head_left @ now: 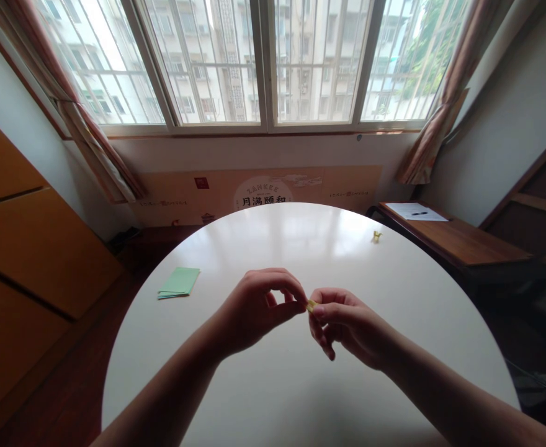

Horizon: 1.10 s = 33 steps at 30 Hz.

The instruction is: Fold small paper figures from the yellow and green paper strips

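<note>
Over the middle of the white table, my left hand [267, 304] and my right hand [345, 320] meet fingertip to fingertip. A small yellow folded piece [311, 305] is pinched between them, its left end at my left thumb and forefinger, its right end under my right thumb. Most of the piece is covered by my fingers, so I cannot tell its exact shape. My right hand's lower fingers hang loosely below it. A small yellow figure with thin legs [376, 236] stands on the table toward the far right, apart from both hands.
A small stack of light green paper sheets [179, 282] lies on the left of the round white table [254, 397]. Beyond the right edge, a wooden chair [468, 236] holds white paper [415, 212] and a dark pen. Windows and a printed board are behind.
</note>
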Motion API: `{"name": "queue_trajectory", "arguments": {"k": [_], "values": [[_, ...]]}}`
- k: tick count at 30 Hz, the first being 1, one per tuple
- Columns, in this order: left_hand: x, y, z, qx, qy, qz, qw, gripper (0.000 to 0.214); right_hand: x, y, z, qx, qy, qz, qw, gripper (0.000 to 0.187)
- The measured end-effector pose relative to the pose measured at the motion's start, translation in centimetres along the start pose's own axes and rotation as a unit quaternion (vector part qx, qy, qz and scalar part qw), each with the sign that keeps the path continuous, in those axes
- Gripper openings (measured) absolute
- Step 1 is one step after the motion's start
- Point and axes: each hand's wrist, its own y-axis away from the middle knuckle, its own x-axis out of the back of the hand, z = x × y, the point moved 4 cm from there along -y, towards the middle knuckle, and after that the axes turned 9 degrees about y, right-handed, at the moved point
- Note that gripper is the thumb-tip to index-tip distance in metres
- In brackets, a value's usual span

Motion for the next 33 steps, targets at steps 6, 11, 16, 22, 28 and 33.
{"name": "queue_trajectory", "arguments": {"k": [6, 11, 16, 22, 28, 33], "values": [[0.09, 0.01, -0.06, 0.036, 0.007, -0.012, 0.999, 0.007, 0.29, 0.16, -0.56, 0.059, 0.104, 0.03, 0.992, 0.022], [0.03, 0.21, -0.1, 0.046, 0.006, -0.011, 0.999, 0.009, 0.25, 0.45, -0.98, 0.096, 0.172, 0.062, 0.979, 0.021], [-0.03, 0.33, -0.14, 0.04, -0.015, -0.003, 0.999, 0.013, 0.3, 0.58, -1.0, 0.111, 0.211, 0.087, 0.967, 0.018], [-0.23, 0.13, -0.02, -0.018, -0.049, 0.01, 0.999, 0.016, 0.38, 0.38, -0.87, 0.12, 0.189, 0.103, 0.969, 0.018], [-0.37, 0.32, 0.02, -0.1, -0.098, 0.039, 0.989, 0.01, 0.31, 0.02, -0.69, 0.098, 0.108, 0.095, 0.985, 0.024], [-0.41, 0.59, 0.45, -0.165, -0.145, 0.039, 0.975, 0.01, 0.29, -0.01, -0.47, 0.084, 0.062, 0.092, 0.99, 0.023]]}}
